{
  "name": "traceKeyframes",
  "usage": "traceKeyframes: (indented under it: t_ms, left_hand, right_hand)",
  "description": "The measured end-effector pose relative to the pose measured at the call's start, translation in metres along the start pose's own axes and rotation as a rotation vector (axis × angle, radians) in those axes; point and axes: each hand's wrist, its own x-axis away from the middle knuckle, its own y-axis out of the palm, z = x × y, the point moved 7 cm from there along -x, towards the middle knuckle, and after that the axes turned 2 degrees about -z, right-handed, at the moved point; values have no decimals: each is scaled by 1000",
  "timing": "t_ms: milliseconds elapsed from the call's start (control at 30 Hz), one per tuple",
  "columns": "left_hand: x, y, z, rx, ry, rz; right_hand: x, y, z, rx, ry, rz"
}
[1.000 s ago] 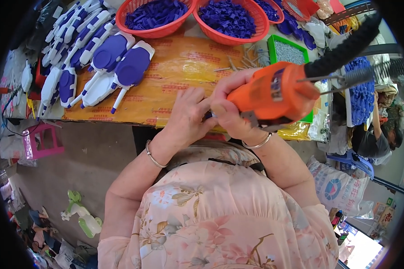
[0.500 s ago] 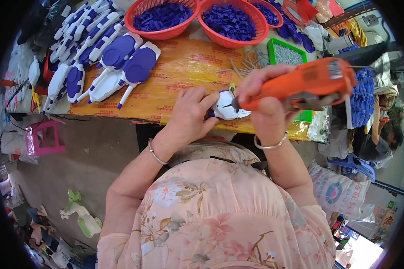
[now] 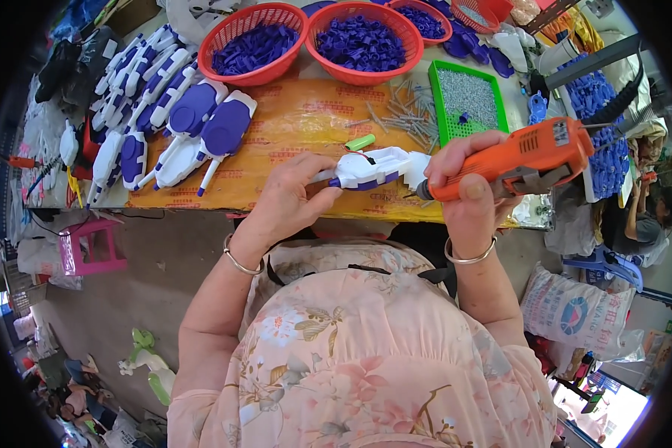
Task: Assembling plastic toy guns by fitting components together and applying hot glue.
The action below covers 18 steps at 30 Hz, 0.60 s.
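Note:
My left hand (image 3: 287, 198) pinches the left end of a white and purple plastic housing (image 3: 369, 178), which lies near the table's front edge. A small light-green cylinder (image 3: 361, 142) rests just behind the housing, with a thin dark wire by it. In my right hand (image 3: 469, 196) is an orange electric screwdriver (image 3: 526, 158), lying nearly level, its tip pointing left. The tip is close to the housing's right end, where a white piece shows; whether it touches cannot be told.
At the left lie several purple and white assembled units (image 3: 226, 123). Red baskets (image 3: 364, 75) of purple parts stand at the back. A green tray (image 3: 436, 104) holds small metal pieces, with loose metal pins (image 3: 414, 116) beside it. A pink stool (image 3: 91, 246) stands on the floor.
The screwdriver has moved right and slightly down, off the housing's upper face. The housing has shifted and more of it shows. My left hand has drawn back to its left end.

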Motion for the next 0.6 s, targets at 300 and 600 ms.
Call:
traceKeyframes:
  t_ms: [300, 600]
  left_hand:
    - [4, -3, -7, 113, -113, -26]
    - [12, -30, -17, 190, -126, 3]
  right_hand:
    - [0, -6, 2, 29, -11, 16]
    - [-1, -13, 1, 46, -6, 24]
